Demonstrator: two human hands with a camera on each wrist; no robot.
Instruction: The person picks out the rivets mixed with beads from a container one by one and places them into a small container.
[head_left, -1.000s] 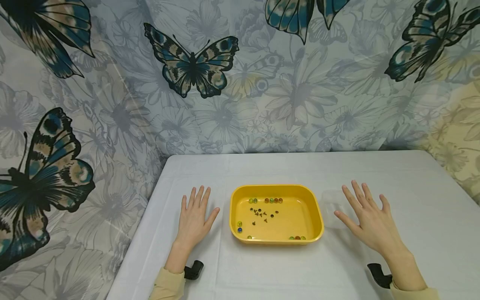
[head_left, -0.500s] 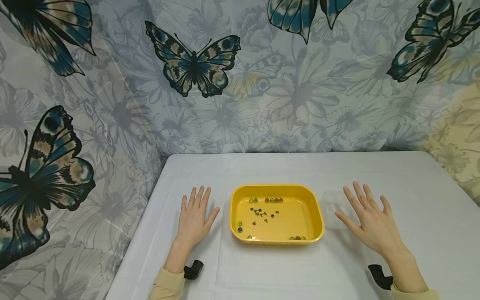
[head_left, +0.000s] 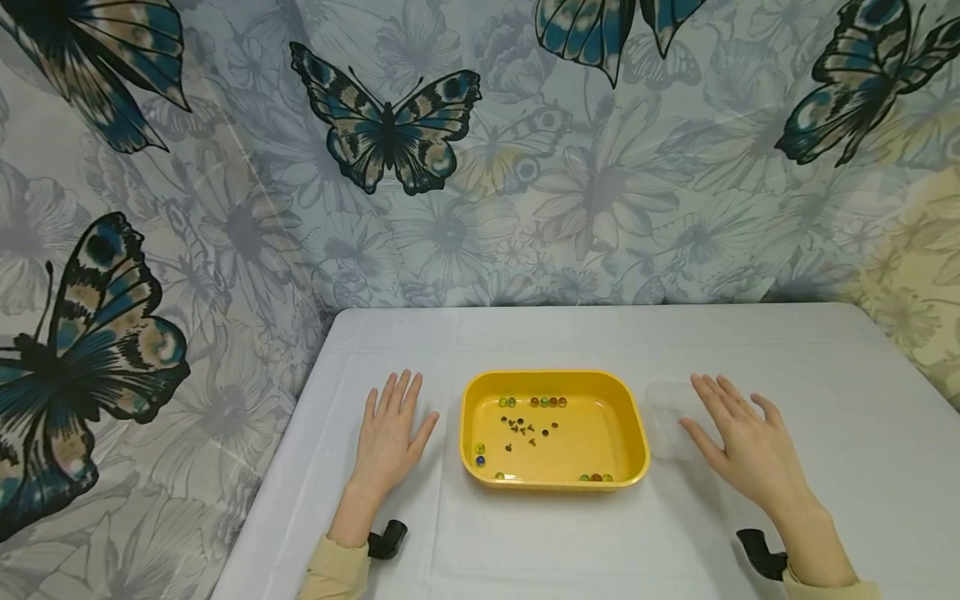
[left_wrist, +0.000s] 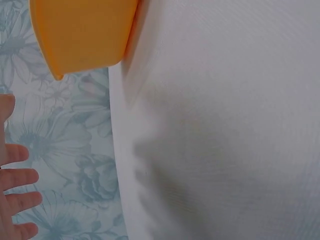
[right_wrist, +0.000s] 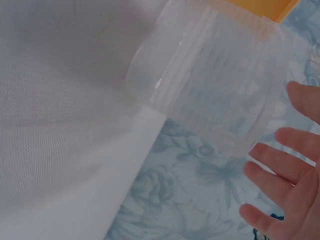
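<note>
Neither hand grasps anything. The right hand, at the lower right of the head view, has its fingers straight and loosely spread, reaching toward a small clear ribbed plastic cup that stands on the white tablecloth just right of the tray. In the right wrist view that cup fills the upper middle of the frame and the fingertips sit just beside its rim at the right edge, apart from it; whether the thumb brushes its wall I cannot tell. The left hand, at the lower left of centre, lies flat and relaxed on the cloth, palm down, near the left wall of the tray but not touching it; only its fingertips show at the left edge of the left wrist view.

Between the hands stands a shallow yellow rectangular plastic tray. Coloured glass marbles lie along its far, left and near edges, and a scatter of small dark bits sits near its middle; what those are is too small to tell.

As a judgement, the work is at its very start, with the approach to the cup in hand. The next move would call for the right fingers and thumb to close round the cup's wall gently, since thin clear plastic likely flexes and slides easily.
</note>
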